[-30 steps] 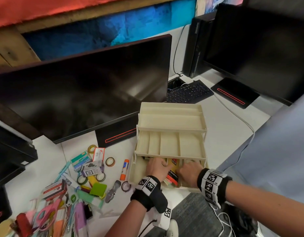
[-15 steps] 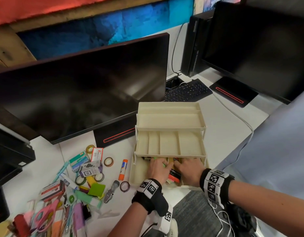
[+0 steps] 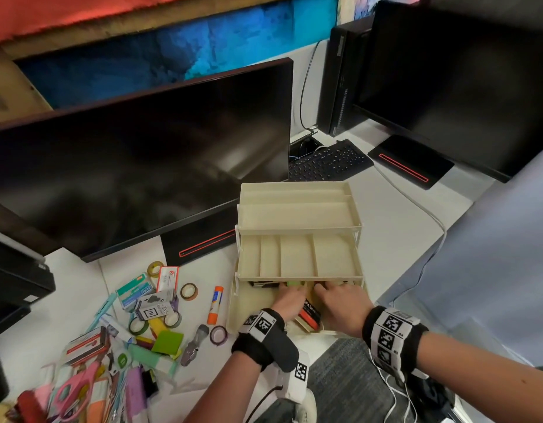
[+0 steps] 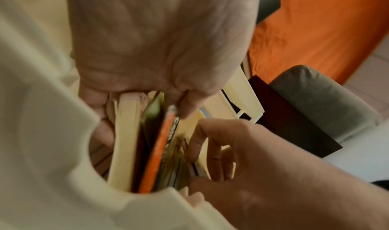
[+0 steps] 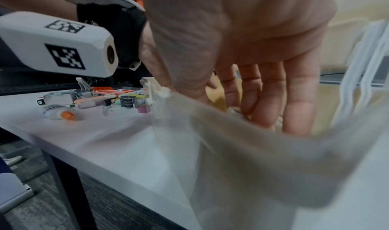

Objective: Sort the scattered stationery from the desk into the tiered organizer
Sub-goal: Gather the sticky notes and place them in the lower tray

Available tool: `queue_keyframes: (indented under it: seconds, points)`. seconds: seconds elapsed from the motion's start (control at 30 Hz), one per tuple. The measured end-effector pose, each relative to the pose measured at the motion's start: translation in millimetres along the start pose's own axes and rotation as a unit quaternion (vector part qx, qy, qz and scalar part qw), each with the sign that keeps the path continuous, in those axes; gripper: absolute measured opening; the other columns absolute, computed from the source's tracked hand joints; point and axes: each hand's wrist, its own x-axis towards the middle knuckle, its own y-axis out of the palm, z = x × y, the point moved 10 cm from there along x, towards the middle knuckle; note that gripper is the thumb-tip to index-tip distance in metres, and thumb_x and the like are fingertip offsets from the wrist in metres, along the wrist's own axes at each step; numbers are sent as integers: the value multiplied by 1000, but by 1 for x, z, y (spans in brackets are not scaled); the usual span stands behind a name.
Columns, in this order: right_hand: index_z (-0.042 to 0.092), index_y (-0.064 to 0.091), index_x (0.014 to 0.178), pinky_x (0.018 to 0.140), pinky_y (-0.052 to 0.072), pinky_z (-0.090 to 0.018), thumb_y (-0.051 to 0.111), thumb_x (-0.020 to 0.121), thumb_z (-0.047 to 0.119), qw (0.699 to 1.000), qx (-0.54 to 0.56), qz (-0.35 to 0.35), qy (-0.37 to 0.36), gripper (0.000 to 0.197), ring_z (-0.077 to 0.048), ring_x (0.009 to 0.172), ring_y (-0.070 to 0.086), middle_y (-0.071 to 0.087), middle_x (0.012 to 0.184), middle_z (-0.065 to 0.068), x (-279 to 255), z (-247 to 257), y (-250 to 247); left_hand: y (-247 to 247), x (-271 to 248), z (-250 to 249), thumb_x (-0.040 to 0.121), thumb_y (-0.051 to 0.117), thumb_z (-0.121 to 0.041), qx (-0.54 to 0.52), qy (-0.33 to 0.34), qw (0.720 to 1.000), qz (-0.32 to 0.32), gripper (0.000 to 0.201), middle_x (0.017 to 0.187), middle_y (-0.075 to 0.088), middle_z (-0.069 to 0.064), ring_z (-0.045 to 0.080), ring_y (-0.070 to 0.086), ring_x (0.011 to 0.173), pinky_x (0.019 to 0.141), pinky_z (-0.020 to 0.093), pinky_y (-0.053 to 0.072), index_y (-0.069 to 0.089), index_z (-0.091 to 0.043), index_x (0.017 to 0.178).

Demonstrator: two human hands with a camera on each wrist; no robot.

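The cream tiered organizer (image 3: pixel 298 232) stands on the white desk, with both hands in its bottom tier. My left hand (image 3: pixel 287 297) grips a stack of upright pads (image 4: pixel 124 133) and an orange-and-black envelope packet (image 3: pixel 310 315), fingers on one side and thumb on the other. In the left wrist view the left hand (image 4: pixel 143 107) straddles the stack, with the orange packet (image 4: pixel 162 143) in it. My right hand (image 3: pixel 334 300) reaches in beside it. Its fingers (image 5: pixel 271 92) point down almost straight and touch the flat items next to the stack. The top and middle tiers hold nothing.
Loose stationery covers the desk to the left: a glue stick (image 3: pixel 216 303), tape rolls (image 3: pixel 189 290), pink scissors (image 3: pixel 72 389), boxes and sticky notes. A big monitor (image 3: pixel 142 166) stands behind, a keyboard (image 3: pixel 328 161) and cable at back right. The desk edge lies just under my wrists.
Both hands stay in the bottom tier and have reached slightly further under the middle tier. The orange packet now stands between them.
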Motion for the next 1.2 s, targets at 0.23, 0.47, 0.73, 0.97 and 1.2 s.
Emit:
queue_keyframes:
  seconds: [0.23, 0.47, 0.73, 0.97, 1.2]
  points:
    - [27, 14, 123, 67, 38, -30, 54, 88, 28, 999, 4, -8, -40, 53, -27, 92, 61, 53, 116, -6, -1, 6, 4, -12, 5, 0, 89, 59, -18, 70, 18, 996, -58, 19, 102, 70, 3, 19, 63, 88, 72, 20, 44, 73, -16, 101]
    - [19, 37, 124, 71, 42, -32, 53, 87, 27, 1000, 4, -9, -28, 41, -27, 96, 60, 55, 114, -6, 4, 3, 6, -15, 8, 6, 85, 65, -26, 63, 16, 996, -63, 14, 104, 67, 2, 18, 61, 93, 76, 22, 45, 72, -15, 89]
    - [20, 35, 121, 67, 37, -33, 49, 85, 13, 1000, 6, -9, -26, 39, -28, 96, 58, 53, 115, -6, 0, -3, 7, 12, 10, 2, 85, 64, -25, 60, 0, 998, -7, 23, 73, 62, 5, 20, 55, 84, 71, 25, 41, 63, -16, 64]
    - [23, 40, 125, 76, 48, -35, 52, 87, 12, 999, 21, 24, -14, 42, -27, 101, 56, 50, 117, -6, 1, -7, 16, 3, 7, 6, 83, 60, -10, 108, 16, 994, -6, 23, 115, 63, 7, 24, 54, 113, 97, 30, 45, 74, -27, 77]
    - [35, 61, 103, 82, 51, -39, 54, 90, 20, 992, 33, 89, -87, 22, -27, 98, 57, 43, 116, -4, 9, 5, 26, -33, -13, 16, 87, 58, -11, 133, 51, 984, -107, 21, 123, 43, 1, 21, 51, 118, 87, 19, 36, 68, -29, 83]
